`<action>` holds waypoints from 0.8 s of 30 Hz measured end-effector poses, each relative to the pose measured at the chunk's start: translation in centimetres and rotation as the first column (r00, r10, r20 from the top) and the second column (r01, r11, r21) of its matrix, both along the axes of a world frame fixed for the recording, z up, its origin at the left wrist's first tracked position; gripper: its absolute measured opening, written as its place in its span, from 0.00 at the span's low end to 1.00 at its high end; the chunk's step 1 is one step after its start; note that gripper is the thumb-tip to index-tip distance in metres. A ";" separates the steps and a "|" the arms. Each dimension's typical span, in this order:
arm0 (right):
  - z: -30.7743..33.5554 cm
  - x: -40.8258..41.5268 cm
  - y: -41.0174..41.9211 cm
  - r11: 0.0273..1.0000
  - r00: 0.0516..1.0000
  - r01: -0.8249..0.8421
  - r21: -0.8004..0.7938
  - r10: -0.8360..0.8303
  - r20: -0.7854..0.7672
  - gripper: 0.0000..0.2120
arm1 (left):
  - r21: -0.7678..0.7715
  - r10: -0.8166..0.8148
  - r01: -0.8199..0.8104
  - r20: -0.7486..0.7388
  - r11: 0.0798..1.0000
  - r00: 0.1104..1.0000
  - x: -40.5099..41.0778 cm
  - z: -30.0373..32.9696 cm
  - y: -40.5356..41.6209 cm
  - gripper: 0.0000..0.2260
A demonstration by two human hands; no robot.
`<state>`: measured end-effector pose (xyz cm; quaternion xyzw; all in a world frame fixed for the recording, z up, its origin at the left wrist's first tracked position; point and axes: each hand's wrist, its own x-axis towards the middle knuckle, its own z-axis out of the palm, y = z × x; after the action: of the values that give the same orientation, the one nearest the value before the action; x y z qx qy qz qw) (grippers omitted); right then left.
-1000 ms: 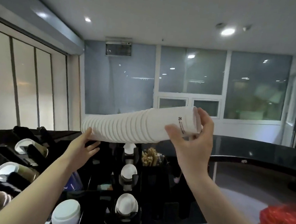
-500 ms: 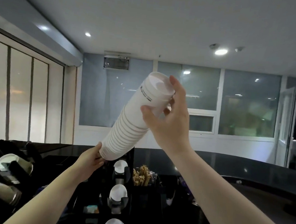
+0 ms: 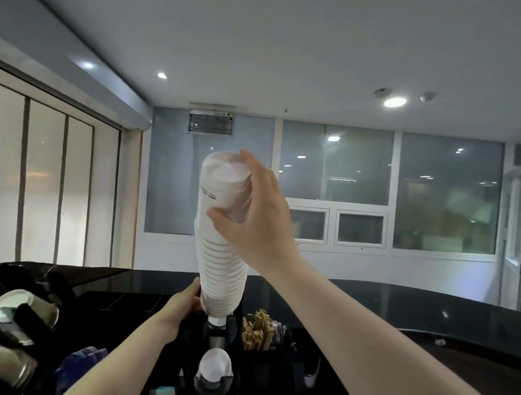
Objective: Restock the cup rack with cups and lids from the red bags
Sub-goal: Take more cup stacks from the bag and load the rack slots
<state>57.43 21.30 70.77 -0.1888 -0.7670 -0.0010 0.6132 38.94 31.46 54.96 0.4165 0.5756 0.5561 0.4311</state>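
A tall stack of white paper cups point(image 3: 220, 241) stands almost upright over the black cup rack point(image 3: 215, 353), bases up, its wide lower end at the mouth of the rack's top slot. The right hand point(image 3: 256, 226) clasps the upper end of the stack, thumb across the front and fingers curled round behind, the fingertip reaching the topmost cup's base. The left hand point(image 3: 185, 305) is down at the bottom of the stack, on its left side, touching the lowest rims; its fingers are hidden behind the cups, so I cannot tell whether it grips or only steadies. The two hands are well apart, one at each end of the stack.

Below the stack, cups already in the rack point(image 3: 214, 364) show as white ovals in the column beneath. Just right of the rack sits a holder of wooden stirrers point(image 3: 256, 329). At the lower left, more cup tubes point(image 3: 19, 304) lie tilted, white rims showing. All this rests on a dark glossy table point(image 3: 400, 318) curving away to the right.
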 end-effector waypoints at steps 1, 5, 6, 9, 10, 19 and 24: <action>-0.1 -0.3 0.4 1.000 1.000 0.003 -0.010 -0.003 0.007 0.38 | -0.010 -0.005 0.005 0.018 1.000 1.000 -0.1 -0.3 0.4 0.29; -0.3 -1.1 2.4 0.998 1.000 0.015 -0.055 -0.014 0.025 0.37 | -0.102 -0.027 0.033 0.059 0.994 0.998 -0.7 -1.1 1.6 0.34; -0.3 -1.3 2.8 0.997 0.999 0.018 -0.068 -0.016 0.031 0.37 | -0.128 -0.033 0.041 0.067 0.991 0.997 -1.0 -1.2 1.9 0.35; -0.6 -1.7 4.2 0.993 0.999 0.032 -0.112 -0.028 0.035 0.38 | -0.188 -0.019 0.037 0.097 0.981 0.995 -1.2 -1.6 2.6 0.36; -0.7 -1.8 4.6 0.992 0.999 0.037 -0.123 -0.032 0.037 0.38 | -0.204 -0.016 0.040 0.118 0.978 0.993 -1.2 -1.8 2.7 0.35; -3.6 -3.1 8.0 0.972 0.994 0.062 -0.227 -0.039 0.107 0.37 | -0.177 0.018 0.021 0.214 0.984 0.977 -1.6 -3.2 4.0 0.28; -6.8 -3.9 9.5 0.971 0.985 0.067 -0.229 -0.027 0.172 0.39 | 0.019 0.090 -0.089 -0.076 0.996 0.993 -2.0 -3.0 3.6 0.20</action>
<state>53.52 30.77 64.01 -0.2771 -0.8060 0.0589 0.5197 36.92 35.11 52.00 0.4148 0.6053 0.5631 0.3802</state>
